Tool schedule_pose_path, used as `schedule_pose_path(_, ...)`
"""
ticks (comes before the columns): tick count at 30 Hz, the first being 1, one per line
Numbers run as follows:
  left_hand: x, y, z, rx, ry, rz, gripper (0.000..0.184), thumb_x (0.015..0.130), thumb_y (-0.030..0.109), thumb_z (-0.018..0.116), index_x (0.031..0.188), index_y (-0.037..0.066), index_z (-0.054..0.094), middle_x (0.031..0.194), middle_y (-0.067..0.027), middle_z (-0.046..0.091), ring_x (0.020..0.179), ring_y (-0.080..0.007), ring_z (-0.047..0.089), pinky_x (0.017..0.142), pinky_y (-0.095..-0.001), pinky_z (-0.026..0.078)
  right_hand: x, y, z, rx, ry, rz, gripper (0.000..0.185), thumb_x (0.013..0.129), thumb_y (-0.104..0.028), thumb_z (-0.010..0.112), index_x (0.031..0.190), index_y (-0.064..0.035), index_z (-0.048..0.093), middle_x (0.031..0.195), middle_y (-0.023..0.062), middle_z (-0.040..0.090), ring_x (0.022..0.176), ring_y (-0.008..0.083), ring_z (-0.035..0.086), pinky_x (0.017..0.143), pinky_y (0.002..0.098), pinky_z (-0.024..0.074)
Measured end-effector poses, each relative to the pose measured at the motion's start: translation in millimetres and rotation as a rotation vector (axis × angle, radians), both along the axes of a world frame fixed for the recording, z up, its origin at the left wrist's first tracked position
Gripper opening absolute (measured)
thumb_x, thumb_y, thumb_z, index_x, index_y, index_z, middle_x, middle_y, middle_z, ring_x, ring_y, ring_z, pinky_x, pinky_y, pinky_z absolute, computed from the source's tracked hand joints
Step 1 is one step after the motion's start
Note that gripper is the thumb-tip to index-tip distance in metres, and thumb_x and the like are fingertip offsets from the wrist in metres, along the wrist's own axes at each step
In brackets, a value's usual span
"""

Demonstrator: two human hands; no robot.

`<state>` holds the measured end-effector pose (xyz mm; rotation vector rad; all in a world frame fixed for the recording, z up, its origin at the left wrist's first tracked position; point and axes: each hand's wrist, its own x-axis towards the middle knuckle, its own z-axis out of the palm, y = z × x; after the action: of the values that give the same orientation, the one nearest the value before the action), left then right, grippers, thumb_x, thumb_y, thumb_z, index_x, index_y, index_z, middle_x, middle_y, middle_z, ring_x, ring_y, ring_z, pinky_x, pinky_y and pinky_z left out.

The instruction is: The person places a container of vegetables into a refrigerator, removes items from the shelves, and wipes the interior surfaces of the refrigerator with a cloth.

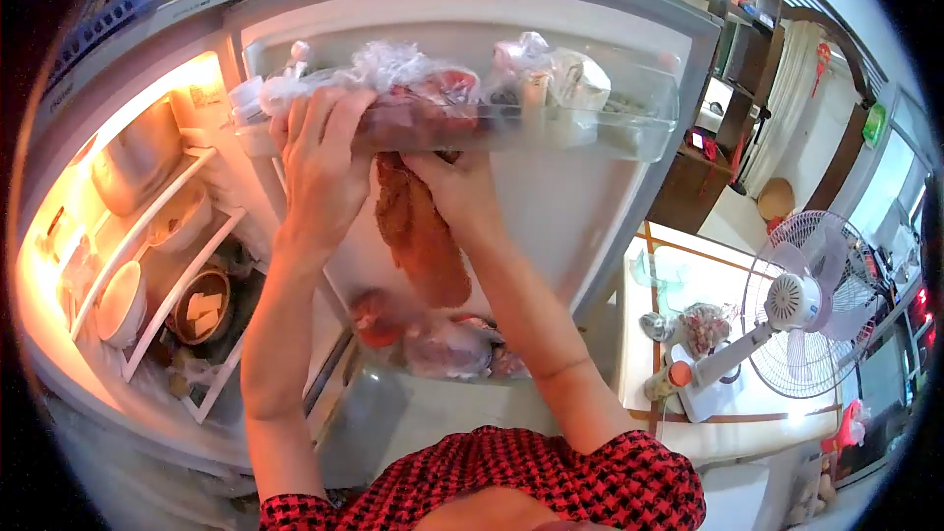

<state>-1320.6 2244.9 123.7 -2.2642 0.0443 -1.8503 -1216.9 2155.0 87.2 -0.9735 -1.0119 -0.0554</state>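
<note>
The fridge door [551,226] stands open in front of me. My left hand [323,152] is closed over the left front of the clear door shelf [629,128], its fingers curled at the rim. Just below that shelf, my right hand [454,187] grips a brown cloth [423,236], which hangs down against the inside of the door. My right fingertips are partly hidden under the shelf. Plastic bags of food [433,88] fill the shelf's left and middle, and another white bag [560,74] sits farther right.
On the left, the lit fridge holds a metal pot [138,162], a white bowl [122,303] and a dark bowl with pale pieces [202,307]. More bagged food [447,346] sits in the lower door shelf. An electric fan [792,300] stands at the right by a table [639,334].
</note>
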Motion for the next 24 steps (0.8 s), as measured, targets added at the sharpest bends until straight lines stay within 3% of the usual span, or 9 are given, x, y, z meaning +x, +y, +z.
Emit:
schedule_pose_path(2,-3,-2,4,-0.014,0.013,-0.023,0.041,0.058,-0.004,0.063,0.097,0.008,0.055,0.091,-0.0054,0.052,0.087,-0.0243,0.049,0.081,-0.0345,0.032,-3,-10,6,0.117,0.030,0.055,0.033,0.071,-0.008,0.063,0.103,-0.0006,0.055,0.100,0.0082,0.057,0.094,0.0171,0.053,0.083,0.0299,0.0420)
schedule_pose_path(5,-7,-3,15,-0.010,0.019,-0.041,0.043,0.057,-0.005,0.064,0.097,0.008,0.055,0.090,-0.0054,0.052,0.087,-0.0244,0.049,0.080,-0.0344,0.033,-8,-14,18,-0.008,0.048,-0.012,0.034,0.071,-0.007,0.063,0.103,-0.0004,0.054,0.098,0.0078,0.057,0.093,0.0175,0.054,0.083,0.0301,0.0418)
schedule_pose_path(12,-9,1,7,-0.017,0.039,-0.039,0.043,0.056,-0.004,0.066,0.097,0.007,0.055,0.089,-0.0060,0.053,0.087,-0.0250,0.050,0.079,-0.0336,0.034,-4,-15,1,0.054,0.065,0.015,0.027,0.071,-0.007,0.063,0.097,-0.0005,0.056,0.095,0.0079,0.059,0.090,0.0176,0.055,0.083,0.0306,0.0420)
schedule_pose_path(18,-7,6,5,-0.018,0.037,-0.085,0.043,0.058,-0.001,0.069,0.097,0.007,0.055,0.089,-0.0071,0.054,0.086,-0.0255,0.051,0.078,-0.0331,0.035,-6,-43,12,0.108,0.285,0.088,0.021,0.071,-0.007,0.061,0.090,0.0026,0.060,0.083,0.0064,0.062,0.079,0.0154,0.057,0.072,0.0306,0.0457)
schedule_pose_path(20,-6,9,4,-0.029,0.054,-0.106,0.042,0.059,0.001,0.070,0.098,0.007,0.055,0.090,-0.0073,0.054,0.087,-0.0257,0.051,0.078,-0.0331,0.035,-5,-43,14,0.129,0.049,-0.079,0.026,0.072,-0.007,0.061,0.096,0.0032,0.058,0.089,0.0078,0.061,0.081,0.0139,0.056,0.074,0.0284,0.0448)
schedule_pose_path(21,-5,9,4,-0.044,0.053,-0.112,0.042,0.060,0.002,0.070,0.099,0.007,0.055,0.091,-0.0076,0.055,0.088,-0.0259,0.052,0.079,-0.0332,0.035,9,-40,5,0.097,0.009,-0.004,0.026,0.072,-0.007,0.060,0.096,0.0034,0.058,0.088,0.0075,0.061,0.078,0.0130,0.056,0.071,0.0280,0.0451)
schedule_pose_path(24,-5,4,3,-0.018,0.034,-0.081,0.040,0.062,0.005,0.071,0.099,0.006,0.055,0.092,-0.0084,0.055,0.091,-0.0267,0.052,0.081,-0.0333,0.035,10,-65,4,0.003,0.118,-0.012,0.030,0.072,-0.008,0.061,0.099,0.0035,0.056,0.088,0.0077,0.061,0.078,0.0138,0.057,0.071,0.0289,0.0459)
